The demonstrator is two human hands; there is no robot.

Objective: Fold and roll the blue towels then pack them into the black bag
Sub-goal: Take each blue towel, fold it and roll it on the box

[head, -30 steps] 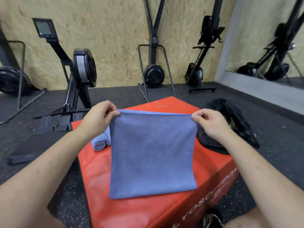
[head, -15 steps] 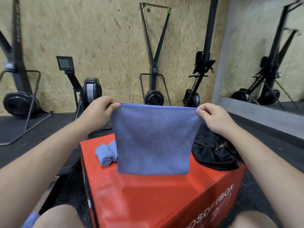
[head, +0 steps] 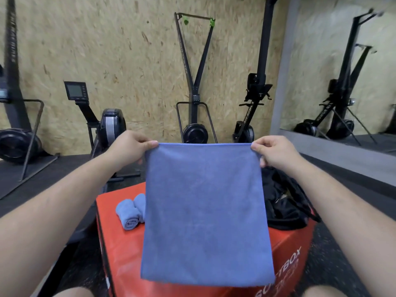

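A blue towel (head: 205, 213) hangs flat in the air over the red box (head: 120, 254). My left hand (head: 128, 146) pinches its top left corner and my right hand (head: 272, 153) pinches its top right corner. Its lower edge hangs free in front of the box. Two rolled blue towels (head: 131, 211) lie side by side on the left of the box top. The black bag (head: 285, 202) lies crumpled on the right of the box top, partly hidden behind the hanging towel.
Rowing machines and ski trainers (head: 192, 116) stand along the chipboard wall behind the box. A mirror (head: 342, 82) lines the right wall. Dark rubber flooring surrounds the box. My knees show at the bottom edge.
Both hands have lifted the towel off the box top and toward me, so it now hangs fully open in the air. My view has tilted upward.
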